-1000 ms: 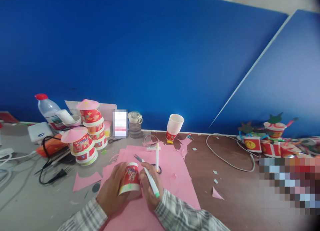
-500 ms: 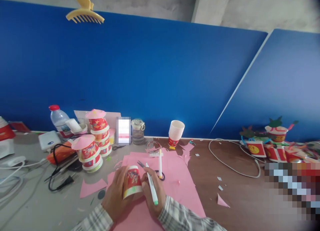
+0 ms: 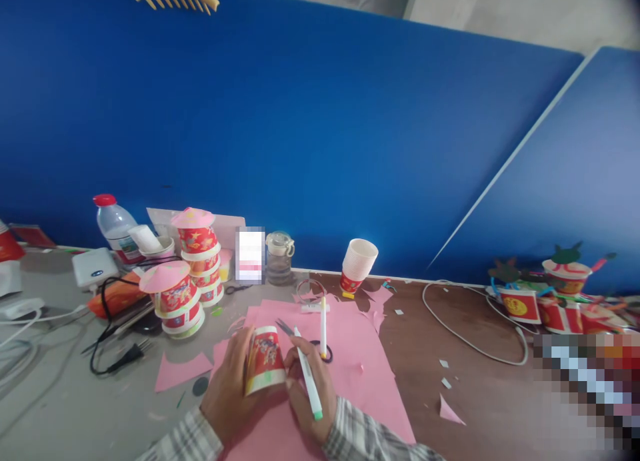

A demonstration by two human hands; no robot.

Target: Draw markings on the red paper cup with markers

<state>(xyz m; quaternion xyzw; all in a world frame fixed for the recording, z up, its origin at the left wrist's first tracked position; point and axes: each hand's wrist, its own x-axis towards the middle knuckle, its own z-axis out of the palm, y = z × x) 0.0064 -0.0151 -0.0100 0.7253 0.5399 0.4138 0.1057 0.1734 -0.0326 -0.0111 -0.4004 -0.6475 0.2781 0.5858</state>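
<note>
At the far left of the bench stand a water bottle and a black power cord. Next come two stacks of red paper cups topped with pink paper cones, the nearer stack in front of the taller one. The left hand is wrapped around a red patterned cup, fingers closed on its far side. The cup sits on the large pink sheet with its wide white rim toward the paper and its narrow base upward. Whether the rim lies flat cannot be told. Just to the right, the right hand is closed on a white pen, with the pen's green end pointing back toward the wrist and its thumb side touching the cup. Scissors and a second pen lie on the sheet just beyond the hands. Farther right are a stack of plain white cups, a white cable and more decorated cups. As a judgement, pen work against this cup goes best with the left hand pressing it firmly so that it neither rocks nor slides on the smooth paper. The pen is best held close against the wall and the sheet kept flat, clear of the scissors.
</note>
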